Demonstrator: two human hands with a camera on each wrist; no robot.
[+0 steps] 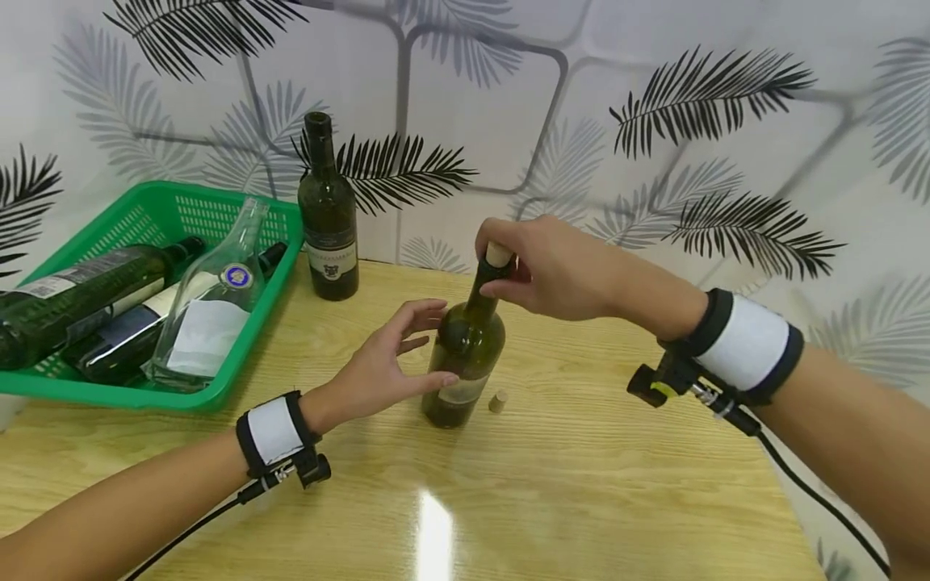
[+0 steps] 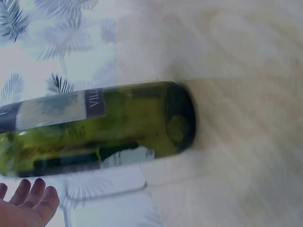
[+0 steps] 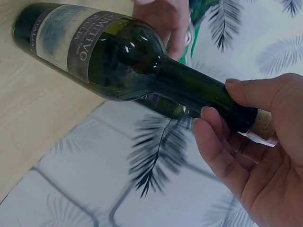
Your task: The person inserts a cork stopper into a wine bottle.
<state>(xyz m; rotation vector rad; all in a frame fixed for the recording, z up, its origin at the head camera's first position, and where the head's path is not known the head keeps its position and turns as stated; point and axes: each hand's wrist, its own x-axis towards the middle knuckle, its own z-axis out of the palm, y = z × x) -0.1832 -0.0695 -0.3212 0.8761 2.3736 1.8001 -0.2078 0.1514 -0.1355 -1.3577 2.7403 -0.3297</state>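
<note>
A dark green wine bottle (image 1: 465,347) stands slightly tilted over the table's middle; I cannot tell whether its base touches the wood. A cork (image 3: 262,126) sticks out of its mouth. My right hand (image 1: 555,266) grips the neck from above, thumb and fingers around it just below the cork. Beside the bottle's body, my left hand (image 1: 378,363) is spread with thumb and fingers apart; the left wrist view shows its fingertips (image 2: 37,191) next to the glass. The bottle's label (image 3: 64,40) reads "Primitivo Puglia". A loose cork (image 1: 497,401) stands on the table by the base.
Another dark wine bottle (image 1: 330,226) stands upright against the patterned wall covering at the back. Left of it, a green plastic basket (image 1: 236,363) holds several lying bottles, one of them clear glass (image 1: 211,307). The wooden table (image 1: 581,468) extends forward and right.
</note>
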